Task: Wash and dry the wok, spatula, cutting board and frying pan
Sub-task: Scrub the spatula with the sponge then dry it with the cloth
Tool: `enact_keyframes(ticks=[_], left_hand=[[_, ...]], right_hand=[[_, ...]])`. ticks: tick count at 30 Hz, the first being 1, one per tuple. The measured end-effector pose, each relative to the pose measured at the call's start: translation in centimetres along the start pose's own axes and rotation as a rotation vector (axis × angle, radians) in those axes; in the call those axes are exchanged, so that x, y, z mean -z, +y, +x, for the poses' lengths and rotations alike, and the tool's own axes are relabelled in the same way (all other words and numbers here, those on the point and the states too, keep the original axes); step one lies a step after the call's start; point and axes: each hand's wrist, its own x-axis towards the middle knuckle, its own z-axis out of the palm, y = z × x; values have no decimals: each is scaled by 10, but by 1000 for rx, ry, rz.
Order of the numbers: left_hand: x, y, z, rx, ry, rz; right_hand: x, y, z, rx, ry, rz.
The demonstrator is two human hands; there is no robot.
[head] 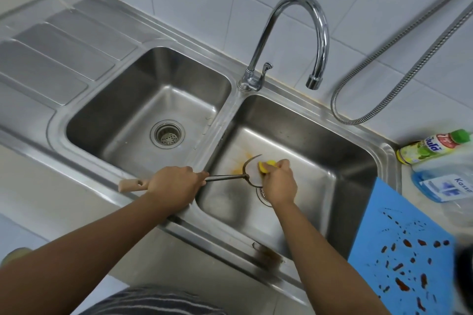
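My left hand (172, 184) grips the wooden handle of the metal spatula (225, 177) and holds it level over the right sink basin (320, 151). The spatula's blade sits above the basin's drain. My right hand (279, 181) holds a yellow sponge (266, 165) pressed against the blade. Orange-brown residue stains the basin floor behind the blade. A blue cutting board (399, 250) spotted with dark red-brown smears leans at the right edge of the sink. No wok or frying pan is in view.
A chrome gooseneck tap (302, 33) arches over the right basin, not running. The left basin (153, 110) holds nothing. A drainboard (58, 41) lies far left. A dish-soap bottle (435, 146), a clear bottle with blue liquid (445, 184) and a metal hose (399, 59) are at right.
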Motion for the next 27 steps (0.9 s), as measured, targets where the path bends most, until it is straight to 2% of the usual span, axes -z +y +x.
enact_keyframes(ticks=[1, 5, 6, 8, 9, 13, 17, 20, 21, 24, 25, 27], left_hand=[[0, 1, 0, 5, -2, 5], [0, 4, 2, 3, 10, 55], [0, 5, 2, 5, 6, 60], [0, 6, 1, 13, 4, 61], [0, 6, 1, 9, 7, 63], [1, 3, 1, -40, 7, 89], [1, -4, 1, -70, 1, 86], [0, -6, 1, -75, -7, 84], [0, -6, 1, -66, -9, 79], [-1, -5, 0, -67, -2, 92], [0, -4, 0, -73, -4, 99], [3, -3, 1, -75, -13, 107]], right_hand=[[-1, 2, -3, -27, 31, -24], [-4, -1, -32, 193, -117, -29], [-4, 4, -33, 157, -112, -32], [0, 13, -30, -59, -47, -5], [2, 13, -30, -101, -31, 4], [-3, -4, -41, 115, -120, 27], [5, -11, -16, -72, -28, 60], [1, -26, -13, 111, -141, 43], [0, -25, -10, 121, -130, 71], [0, -17, 5, -83, -48, 42], [0, -17, 4, -84, -46, 48], [-5, -21, -10, 88, -132, 20]])
